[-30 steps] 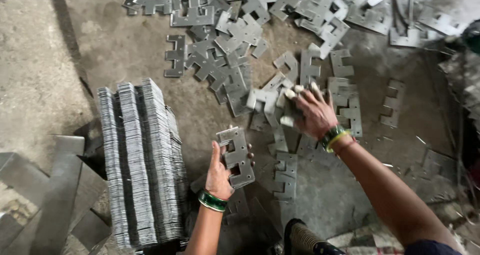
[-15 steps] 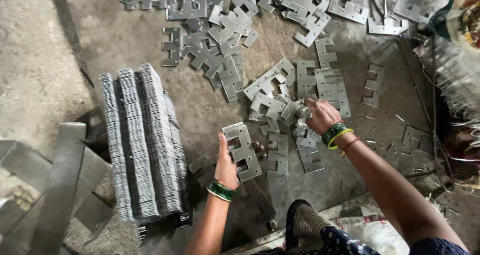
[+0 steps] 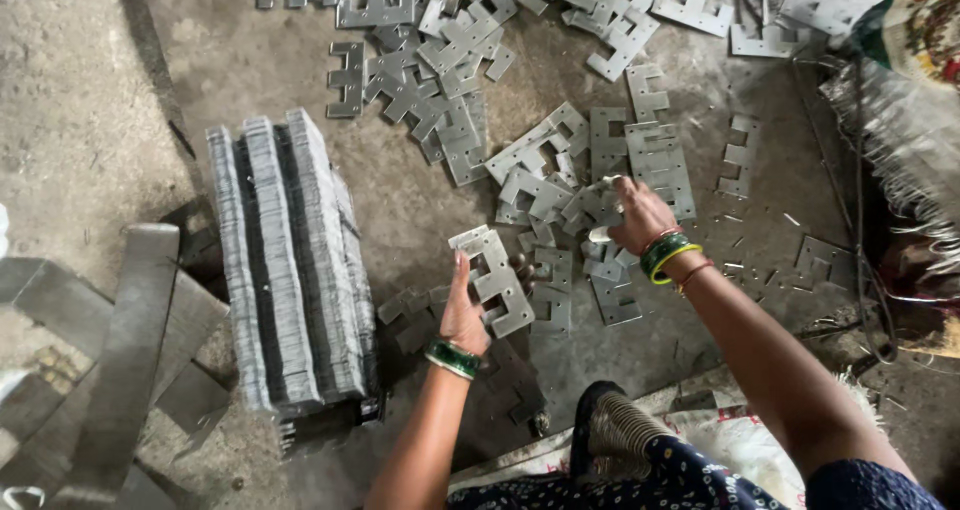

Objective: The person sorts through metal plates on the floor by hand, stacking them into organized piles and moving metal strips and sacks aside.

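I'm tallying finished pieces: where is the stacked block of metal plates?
In the head view, the stacked block of plates stands on the floor at left of centre, just left of the left hand.

Concrete floor [image 3: 90, 120], grey, dusty. Lying on it: scattered flat notched metal plates [image 3: 460, 80]; one tight stack of plates on edge [image 3: 290, 260]; long metal strips [image 3: 120, 350] at lower left; small scrap offcuts [image 3: 740, 155].

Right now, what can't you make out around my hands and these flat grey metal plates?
- Head view: right hand covers whichever loose plate its fingers touch.
- Left hand holds a small stack of notched grey plates; count unclear.
- Upright stacked plates: lower ends in shadow.
- Scattered plates: cut off at top edge.
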Demonstrator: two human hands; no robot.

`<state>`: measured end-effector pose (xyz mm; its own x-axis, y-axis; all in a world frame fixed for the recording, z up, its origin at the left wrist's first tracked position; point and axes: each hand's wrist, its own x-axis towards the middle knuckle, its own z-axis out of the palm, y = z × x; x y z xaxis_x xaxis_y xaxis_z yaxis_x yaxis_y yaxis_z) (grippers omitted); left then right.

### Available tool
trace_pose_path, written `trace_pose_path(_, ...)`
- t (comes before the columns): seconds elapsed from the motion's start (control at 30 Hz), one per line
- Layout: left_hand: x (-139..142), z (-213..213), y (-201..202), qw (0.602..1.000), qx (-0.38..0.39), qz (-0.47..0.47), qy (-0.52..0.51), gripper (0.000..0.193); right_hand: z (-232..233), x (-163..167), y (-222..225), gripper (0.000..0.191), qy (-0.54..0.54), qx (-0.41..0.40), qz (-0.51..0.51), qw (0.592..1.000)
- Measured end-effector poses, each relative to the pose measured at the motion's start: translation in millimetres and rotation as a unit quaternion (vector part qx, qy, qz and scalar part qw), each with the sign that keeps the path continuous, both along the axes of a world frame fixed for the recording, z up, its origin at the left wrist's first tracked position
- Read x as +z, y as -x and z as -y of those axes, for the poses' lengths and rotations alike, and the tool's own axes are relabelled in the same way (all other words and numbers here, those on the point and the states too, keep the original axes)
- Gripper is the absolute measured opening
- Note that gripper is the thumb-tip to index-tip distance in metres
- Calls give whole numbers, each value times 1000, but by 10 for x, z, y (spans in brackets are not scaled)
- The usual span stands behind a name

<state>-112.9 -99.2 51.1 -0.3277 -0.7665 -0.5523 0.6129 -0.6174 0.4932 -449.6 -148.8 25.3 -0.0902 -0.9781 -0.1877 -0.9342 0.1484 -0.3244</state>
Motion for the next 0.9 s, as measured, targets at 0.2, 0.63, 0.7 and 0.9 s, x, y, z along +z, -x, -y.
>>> trace_pose_path(0.2,-191,-35,6,999,-33,0,-37,75,80,34,101,70,-31,-71,60,995)
trace_pose_path(0.63,-315,79,-94,993,-59,96,35,74,760,362,-1020,70,97,133,-54,985)
trace_pose_path(0.7,-215,83,-157,996,-36,80,2,75,767,376,-1036,58,69,137,-23,988)
trace_pose_path(0.9,-21,308,-211,997,-56,-44,-13,90,371,562,-1122,34,184,294,21,938)
